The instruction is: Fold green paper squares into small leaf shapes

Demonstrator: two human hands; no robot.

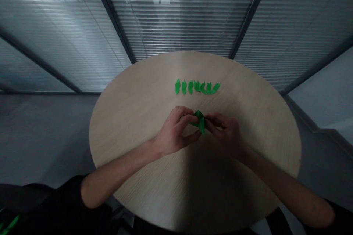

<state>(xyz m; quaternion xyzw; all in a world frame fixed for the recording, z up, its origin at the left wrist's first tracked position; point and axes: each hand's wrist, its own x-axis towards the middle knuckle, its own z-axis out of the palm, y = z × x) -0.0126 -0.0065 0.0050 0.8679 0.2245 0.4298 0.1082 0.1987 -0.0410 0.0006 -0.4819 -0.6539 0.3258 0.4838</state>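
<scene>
Between my two hands is a green folded-paper piece (200,122) with pointed flaps, held above the middle of the table. My left hand (178,129) grips its left side, with fingers curled over the paper and the thumb below. At the right edge of the paper, my right hand (226,132) pinches a corner between thumb and fingertips. Part of the piece is hidden behind the left fingers. Beyond my hands, several small green folded-paper pieces (190,87) lie in a row, those toward the right crowded together.
The round wooden table (124,117) fills the middle of the view. Behind it stand glass panels with horizontal blinds (182,25) and dark frames. Something green (12,224) shows at the lower left corner by the dark clothing.
</scene>
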